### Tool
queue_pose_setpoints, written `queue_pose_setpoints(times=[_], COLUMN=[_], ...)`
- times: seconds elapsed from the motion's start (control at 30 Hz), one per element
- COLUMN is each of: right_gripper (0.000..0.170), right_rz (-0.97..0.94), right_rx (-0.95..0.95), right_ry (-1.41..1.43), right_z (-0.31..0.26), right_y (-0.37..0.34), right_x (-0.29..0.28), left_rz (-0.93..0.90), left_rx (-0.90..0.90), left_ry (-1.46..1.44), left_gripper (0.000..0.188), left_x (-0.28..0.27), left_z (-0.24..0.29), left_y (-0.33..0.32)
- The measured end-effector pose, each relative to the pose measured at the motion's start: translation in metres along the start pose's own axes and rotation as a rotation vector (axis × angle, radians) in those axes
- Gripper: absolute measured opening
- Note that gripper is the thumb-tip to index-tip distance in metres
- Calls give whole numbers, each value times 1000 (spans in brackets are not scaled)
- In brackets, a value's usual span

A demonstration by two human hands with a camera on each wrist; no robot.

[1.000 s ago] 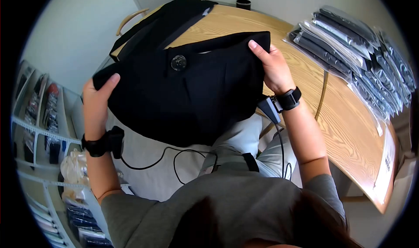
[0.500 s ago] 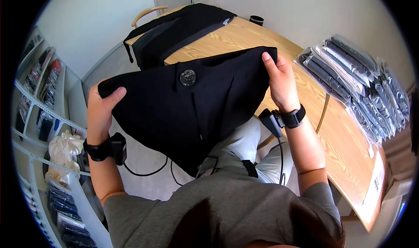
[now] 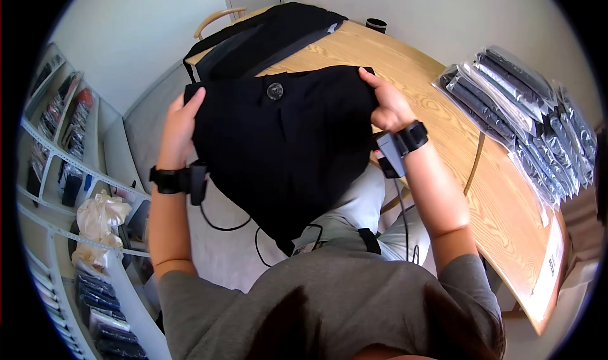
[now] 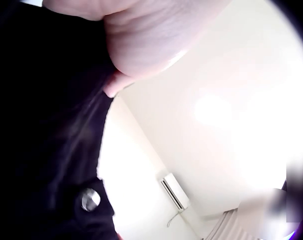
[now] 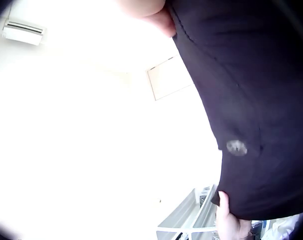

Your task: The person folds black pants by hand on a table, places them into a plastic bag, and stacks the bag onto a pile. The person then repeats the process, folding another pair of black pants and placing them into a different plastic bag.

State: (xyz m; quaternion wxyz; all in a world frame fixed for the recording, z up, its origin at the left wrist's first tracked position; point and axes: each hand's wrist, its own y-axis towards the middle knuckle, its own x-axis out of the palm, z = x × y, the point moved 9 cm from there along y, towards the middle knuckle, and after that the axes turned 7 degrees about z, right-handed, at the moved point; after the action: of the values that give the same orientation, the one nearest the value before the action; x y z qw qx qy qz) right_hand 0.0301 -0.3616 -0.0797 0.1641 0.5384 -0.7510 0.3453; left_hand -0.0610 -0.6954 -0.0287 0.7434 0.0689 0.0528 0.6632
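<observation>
A black garment (image 3: 285, 138) with a waistband hangs between my hands in front of my lap. A large round button (image 3: 275, 91) sits at the middle of its top edge, with a pleat below. My left hand (image 3: 180, 129) grips the left end of the waistband, thumb on the near side. At the opposite end my right hand (image 3: 391, 105) holds the top corner, its thumb along the edge. In the right wrist view the left hand (image 5: 230, 220) shows at the far end of the stretched waistband. The garment's lower end hangs near my legs and its full shape is hidden.
Another dark garment (image 3: 272, 40) lies over the far end of the wooden table (image 3: 430, 100). Plastic-wrapped folded clothes (image 3: 506, 100) are stacked at the table's right. White shelves (image 3: 120, 151) with packed items stand at my left. Cables (image 3: 226, 227) run from my wrist cameras.
My hands have come closer together, so the waistband is less stretched. The left hand moved right and up, the right hand slightly left. The garment stayed in both hands.
</observation>
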Motion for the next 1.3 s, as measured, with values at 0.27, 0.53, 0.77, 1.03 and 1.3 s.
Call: queue_pose_setpoints(times=[0.27, 0.53, 0.77, 1.03, 1.3], right_gripper=[28, 32, 27, 25, 23], right_rz=[78, -147, -390, -388, -125], right_rx=[-502, -418, -484, -412, -355], right_ry=[-168, -177, -402, -365, 42], right_z=[26, 52, 50, 63, 39], right_y=[-45, -52, -60, -64, -27], right_x=[64, 80, 88, 78, 56], left_rz=[212, 114, -102, -491, -699], left_rx=[538, 555, 290, 254, 376], left_ry=[578, 410, 46, 147, 498], left_gripper=[36, 21, 28, 28, 22], left_x=[111, 140, 140, 134, 102], left_z=[54, 45, 27, 32, 99], left_y=[-57, -77, -68, -80, -142])
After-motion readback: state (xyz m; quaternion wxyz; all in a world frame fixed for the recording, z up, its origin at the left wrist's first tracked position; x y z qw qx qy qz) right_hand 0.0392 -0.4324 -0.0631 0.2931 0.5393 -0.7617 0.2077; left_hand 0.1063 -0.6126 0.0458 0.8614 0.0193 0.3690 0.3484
